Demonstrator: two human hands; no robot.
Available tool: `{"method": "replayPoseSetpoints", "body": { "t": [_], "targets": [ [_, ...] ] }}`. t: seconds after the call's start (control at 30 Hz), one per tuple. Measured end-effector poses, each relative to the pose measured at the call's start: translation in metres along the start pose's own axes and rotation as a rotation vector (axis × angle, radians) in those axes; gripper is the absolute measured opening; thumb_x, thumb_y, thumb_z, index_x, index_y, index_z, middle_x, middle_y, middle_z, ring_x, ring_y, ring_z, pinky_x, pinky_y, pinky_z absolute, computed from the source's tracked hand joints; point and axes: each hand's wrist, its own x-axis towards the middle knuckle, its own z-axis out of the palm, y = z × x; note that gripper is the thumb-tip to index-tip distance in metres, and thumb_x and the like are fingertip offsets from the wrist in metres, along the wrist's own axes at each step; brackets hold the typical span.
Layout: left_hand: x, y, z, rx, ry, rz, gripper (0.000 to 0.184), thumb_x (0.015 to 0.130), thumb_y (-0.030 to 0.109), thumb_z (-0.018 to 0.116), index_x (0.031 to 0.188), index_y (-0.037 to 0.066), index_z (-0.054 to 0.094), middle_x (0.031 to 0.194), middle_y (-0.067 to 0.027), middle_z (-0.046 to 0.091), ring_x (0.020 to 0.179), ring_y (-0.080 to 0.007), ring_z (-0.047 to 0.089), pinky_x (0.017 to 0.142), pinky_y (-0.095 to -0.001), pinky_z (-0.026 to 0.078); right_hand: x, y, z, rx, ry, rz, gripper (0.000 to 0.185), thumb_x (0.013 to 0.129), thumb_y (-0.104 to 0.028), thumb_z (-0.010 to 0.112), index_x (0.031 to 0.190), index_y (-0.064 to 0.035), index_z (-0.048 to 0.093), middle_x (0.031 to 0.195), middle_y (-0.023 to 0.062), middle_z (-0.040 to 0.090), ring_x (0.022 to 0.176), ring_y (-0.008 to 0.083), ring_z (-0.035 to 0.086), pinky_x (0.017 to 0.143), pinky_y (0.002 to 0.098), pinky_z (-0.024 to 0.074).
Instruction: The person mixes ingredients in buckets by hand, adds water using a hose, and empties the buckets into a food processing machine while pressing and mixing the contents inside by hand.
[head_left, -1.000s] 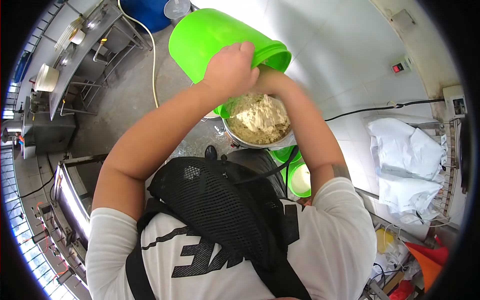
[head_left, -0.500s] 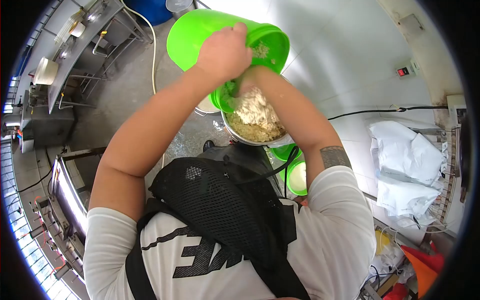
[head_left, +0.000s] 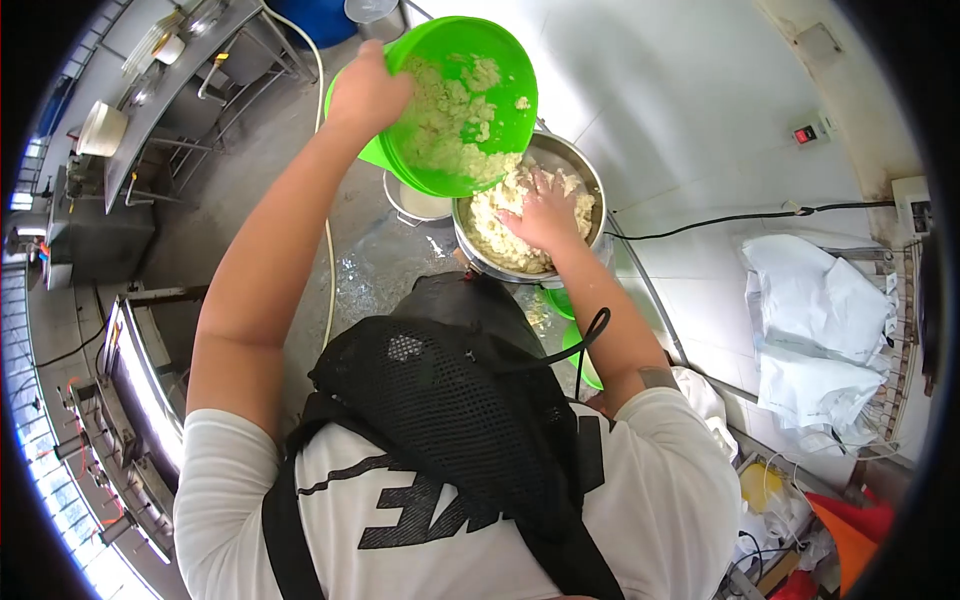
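Observation:
My left hand (head_left: 370, 92) grips the rim of a bright green bucket (head_left: 518, 85), which is tilted so its mouth faces me. Pale, crumbly dough-like clumps (head_left: 440, 125) cling to its inner wall and gather at the lower lip. Just below that lip stands a round steel pot (head_left: 600, 205), holding a heap of similar pale crumbly mass (head_left: 492, 228). My right hand (head_left: 548, 212) rests on this heap with its fingers spread, and the fingertips are partly sunk in it. Nothing is visibly grasped by the right hand.
A pale container with a wire handle (head_left: 420, 207) stands left of the pot. Green containers (head_left: 585, 355) sit near my right side. A hose (head_left: 329, 250) runs along the floor. White sacks (head_left: 815, 310) hang at the right wall; a steel bench (head_left: 150, 110) is far left.
The bucket has tipped toward me, exposing its inside. My left hand has moved left with it. My right hand has come out of the bucket's mouth and down onto the mass in the pot.

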Motion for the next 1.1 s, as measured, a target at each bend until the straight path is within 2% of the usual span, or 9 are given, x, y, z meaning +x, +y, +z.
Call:
{"method": "replayPoseSetpoints", "body": {
  "t": [0.13,0.27,0.4,0.47,0.67,0.73,0.8,0.93,1.1],
  "targets": [
    [-0.031,-0.104,0.014,-0.148,0.218,-0.184,0.039,0.083,0.03,0.068,0.104,-0.003,0.064,0.092,-0.0232,0.071,0.083,-0.0381,0.071,0.075,-0.0455,0.056,0.038,0.012,0.023,0.075,-0.195,0.015,0.089,0.087,-0.069,0.061,0.153,-0.0109,0.05,0.173,0.0139,0.017,0.153,0.0498,0.022,0.114,0.0735,0.0281],
    [-0.108,-0.193,0.013,-0.569,0.126,-0.545,0.036,0.082,0.024,0.072,0.101,-0.006,0.064,0.081,-0.0146,0.068,0.061,-0.0213,0.066,0.048,-0.0345,0.051,0.054,0.047,-0.028,0.234,-0.406,-0.194,0.061,0.087,-0.046,0.068,0.128,-0.0006,0.067,0.137,0.023,0.06,0.129,0.0356,0.059,0.107,0.0469,0.0473],
    [-0.198,-0.272,0.033,-0.65,0.055,-0.803,0.042,0.079,0.021,0.075,0.106,-0.007,0.059,0.089,-0.0184,0.067,0.066,-0.0265,0.069,0.048,-0.0384,0.056,0.025,0.034,-0.064,0.602,-0.13,0.026,0.043,0.089,-0.039,0.067,0.103,0.0012,0.074,0.109,0.0246,0.072,0.106,0.0378,0.069,0.093,0.0487,0.053],
    [-0.245,-0.286,0.046,-0.663,0.081,-0.895,0.049,0.079,0.018,0.075,0.115,-0.006,0.053,0.096,-0.02,0.066,0.069,-0.0282,0.069,0.045,-0.04,0.056,0.014,0.028,-0.032,0.086,0.014,-0.201,0.042,0.092,-0.039,0.066,0.098,0.0019,0.075,0.097,0.0234,0.074,0.096,0.0418,0.069,0.089,0.0506,0.053],
    [-0.346,-0.373,0.131,-0.614,0.0,-1.257,0.06,0.081,0.018,0.071,0.13,-0.003,0.044,0.113,-0.0241,0.064,0.081,-0.0338,0.072,0.044,-0.0414,0.058,-0.053,-0.011,-0.014,-0.082,-0.05,0.145,0.038,0.091,-0.031,0.066,0.103,0.0038,0.074,0.117,0.0301,0.067,0.116,0.0431,0.062,0.097,0.0502,0.0505],
    [-0.362,-0.388,0.154,-0.62,-0.011,-1.338,0.06,0.082,0.019,0.068,0.132,-0.002,0.042,0.116,-0.0249,0.065,0.083,-0.0366,0.072,0.045,-0.0418,0.059,-0.099,-0.009,0.028,0.033,0.25,-0.082,0.042,0.091,-0.028,0.069,0.118,0.0036,0.069,0.121,0.0272,0.067,0.118,0.0446,0.06,0.102,0.0483,0.049],
    [-0.376,-0.42,0.192,-0.648,-0.044,-1.386,0.061,0.082,0.018,0.067,0.134,-0.001,0.041,0.117,-0.0256,0.064,0.084,-0.0382,0.072,0.047,-0.0426,0.06,-0.138,-0.03,0.031,0.145,0.148,0.119,0.049,0.091,-0.028,0.073,0.128,0.0026,0.064,0.123,0.024,0.065,0.113,0.0422,0.064,0.1,0.0452,0.0512],
    [-0.39,-0.459,0.268,-0.721,-0.063,-1.473,0.061,0.086,0.021,0.069,0.135,0.002,0.037,0.122,-0.0228,0.061,0.091,-0.0372,0.07,0.052,-0.0459,0.061,-0.234,-0.111,-0.014,0.615,-0.001,0.487,0.025,0.098,-0.017,0.066,0.111,0.0044,0.066,0.103,0.0103,0.07,0.085,0.016,0.066,0.078,0.0299,0.0538],
    [-0.42,-0.501,0.326,-0.876,-0.093,-1.521,0.047,0.089,0.027,0.073,0.121,0.002,0.05,0.113,-0.0183,0.062,0.091,-0.0318,0.066,0.057,-0.0486,0.059,-0.33,-0.165,-0.078,1.026,-0.435,0.58,0.009,0.093,-0.002,0.062,0.1,0.0018,0.064,0.094,0.009,0.067,0.083,0.0169,0.066,0.074,0.0303,0.0532]
  ]
}}
